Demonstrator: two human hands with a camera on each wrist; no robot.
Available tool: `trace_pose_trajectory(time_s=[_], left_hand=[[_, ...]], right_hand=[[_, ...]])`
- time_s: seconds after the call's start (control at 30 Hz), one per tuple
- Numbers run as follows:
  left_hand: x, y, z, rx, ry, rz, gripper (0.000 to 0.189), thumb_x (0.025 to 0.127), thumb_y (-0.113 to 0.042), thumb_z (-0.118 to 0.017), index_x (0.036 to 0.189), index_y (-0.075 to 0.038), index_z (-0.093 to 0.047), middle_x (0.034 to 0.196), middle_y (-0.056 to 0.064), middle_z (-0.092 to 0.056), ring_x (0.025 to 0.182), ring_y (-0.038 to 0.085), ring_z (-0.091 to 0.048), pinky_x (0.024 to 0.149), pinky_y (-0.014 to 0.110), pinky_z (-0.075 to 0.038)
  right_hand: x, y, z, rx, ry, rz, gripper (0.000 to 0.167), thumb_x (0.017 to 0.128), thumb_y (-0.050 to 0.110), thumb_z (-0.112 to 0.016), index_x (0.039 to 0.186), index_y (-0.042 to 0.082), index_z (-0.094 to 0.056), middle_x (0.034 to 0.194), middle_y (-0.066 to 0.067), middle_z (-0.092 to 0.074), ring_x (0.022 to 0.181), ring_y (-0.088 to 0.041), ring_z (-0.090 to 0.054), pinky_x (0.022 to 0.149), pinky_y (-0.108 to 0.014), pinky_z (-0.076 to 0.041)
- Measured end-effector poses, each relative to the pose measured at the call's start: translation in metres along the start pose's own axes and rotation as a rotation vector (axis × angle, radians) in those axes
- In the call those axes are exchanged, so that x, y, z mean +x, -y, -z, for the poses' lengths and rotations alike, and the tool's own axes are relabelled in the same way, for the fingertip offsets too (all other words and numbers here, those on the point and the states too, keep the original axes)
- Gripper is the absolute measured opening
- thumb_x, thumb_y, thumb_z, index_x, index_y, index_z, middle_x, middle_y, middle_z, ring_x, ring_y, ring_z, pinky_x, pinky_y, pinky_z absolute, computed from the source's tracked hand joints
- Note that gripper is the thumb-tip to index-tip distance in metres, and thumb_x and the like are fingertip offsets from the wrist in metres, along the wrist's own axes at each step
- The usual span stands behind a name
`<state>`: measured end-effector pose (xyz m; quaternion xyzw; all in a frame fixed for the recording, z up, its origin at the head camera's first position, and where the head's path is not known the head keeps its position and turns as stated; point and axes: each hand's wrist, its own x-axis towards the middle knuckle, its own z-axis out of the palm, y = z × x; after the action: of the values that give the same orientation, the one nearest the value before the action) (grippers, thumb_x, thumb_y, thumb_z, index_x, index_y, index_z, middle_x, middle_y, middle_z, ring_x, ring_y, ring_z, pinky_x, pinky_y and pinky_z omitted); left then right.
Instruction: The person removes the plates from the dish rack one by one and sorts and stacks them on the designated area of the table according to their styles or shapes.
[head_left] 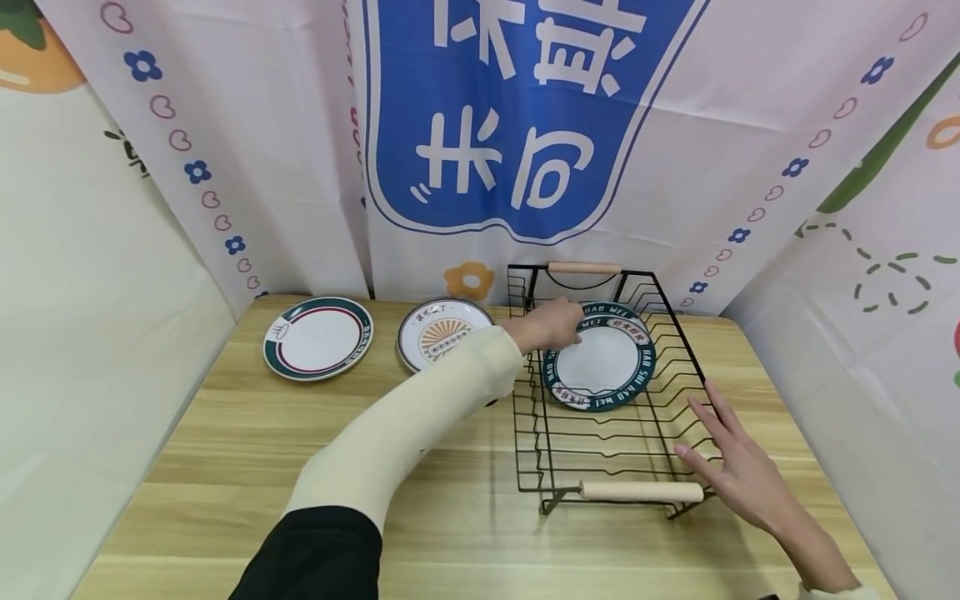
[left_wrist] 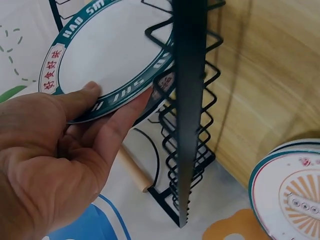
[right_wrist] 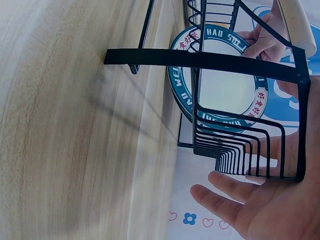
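My left hand (head_left: pixel 551 324) pinches the upper left rim of a white plate (head_left: pixel 600 360) with a green lettered border. The plate stands tilted among the wires of a black dish rack (head_left: pixel 641 492) with wooden handles. In the left wrist view, the thumb lies on the plate's (left_wrist: pixel 112 50) face and fingers go behind it. Another green-rimmed plate (head_left: pixel 604 309) shows mostly hidden behind the first. At the rack's right side, my right hand (head_left: pixel 742 467) rests against the frame with fingers spread and fairly straight; the right wrist view shows the fingers (right_wrist: pixel 220 204) along the wires.
Left of the rack lies a plate with an orange fan pattern (head_left: pixel 442 332), partly covered by my left sleeve (head_left: pixel 420 425). Farther left is a white plate with a partly green rim (head_left: pixel 318 339). A printed curtain (head_left: pixel 300 167) hangs behind the wooden table (head_left: pixel 247 467).
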<state>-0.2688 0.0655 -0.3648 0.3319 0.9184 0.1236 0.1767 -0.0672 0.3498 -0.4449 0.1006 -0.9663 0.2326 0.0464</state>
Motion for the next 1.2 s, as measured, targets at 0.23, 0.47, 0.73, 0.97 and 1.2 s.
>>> trace_pose_trajectory(time_s=[0.23, 0.47, 0.73, 0.97, 1.2], left_hand=[[-0.004, 0.003, -0.004, -0.015, -0.044, -0.028, 0.02, 0.11, -0.022, -0.059, 0.111, -0.006, -0.071, 0.101, 0.005, -0.067, 0.094, 0.018, -0.058, 0.085, 0.032, -0.05], [-0.014, 0.005, 0.003, -0.072, -0.12, -0.086, 0.02, 0.11, -0.017, -0.059, 0.105, -0.004, -0.072, 0.08, 0.003, -0.061, 0.066, 0.013, -0.055, 0.067, 0.024, -0.05], [-0.02, -0.001, 0.015, -0.05, -0.236, -0.126, 0.022, 0.11, -0.018, -0.059, 0.099, -0.005, -0.07, 0.074, 0.001, -0.057, 0.062, 0.011, -0.052, 0.065, 0.024, -0.049], [-0.04, 0.0, 0.026, -0.018, -0.289, -0.12, 0.023, 0.111, -0.02, -0.057, 0.106, -0.004, -0.072, 0.075, 0.003, -0.062, 0.063, 0.014, -0.057, 0.065, 0.027, -0.051], [-0.076, 0.016, 0.045, -0.055, -0.352, -0.091, 0.02, 0.109, -0.02, -0.062, 0.098, -0.006, -0.07, 0.076, 0.004, -0.061, 0.063, 0.015, -0.056, 0.058, 0.026, -0.046]], right_hand=[[0.0, 0.0, 0.001, 0.011, 0.007, -0.01, 0.078, 0.102, 0.037, -0.069, 0.165, 0.006, -0.034, 0.179, -0.004, -0.002, 0.139, -0.064, -0.041, 0.095, -0.085, -0.037], [-0.002, -0.001, 0.002, 0.012, -0.003, -0.014, 0.078, 0.101, 0.036, -0.07, 0.165, 0.007, -0.034, 0.179, -0.005, -0.004, 0.137, -0.064, -0.043, 0.094, -0.085, -0.038], [-0.001, -0.004, 0.005, 0.008, -0.006, -0.017, 0.079, 0.101, 0.036, -0.07, 0.165, 0.007, -0.034, 0.179, -0.006, -0.004, 0.137, -0.064, -0.043, 0.095, -0.084, -0.038], [-0.001, -0.003, 0.003, 0.012, -0.007, -0.011, 0.079, 0.101, 0.036, -0.07, 0.164, 0.005, -0.035, 0.179, -0.005, -0.004, 0.138, -0.064, -0.042, 0.095, -0.084, -0.037], [-0.002, -0.001, 0.0, 0.002, -0.009, 0.001, 0.079, 0.101, 0.036, -0.071, 0.164, 0.004, -0.036, 0.179, -0.007, -0.005, 0.136, -0.064, -0.045, 0.093, -0.085, -0.039]])
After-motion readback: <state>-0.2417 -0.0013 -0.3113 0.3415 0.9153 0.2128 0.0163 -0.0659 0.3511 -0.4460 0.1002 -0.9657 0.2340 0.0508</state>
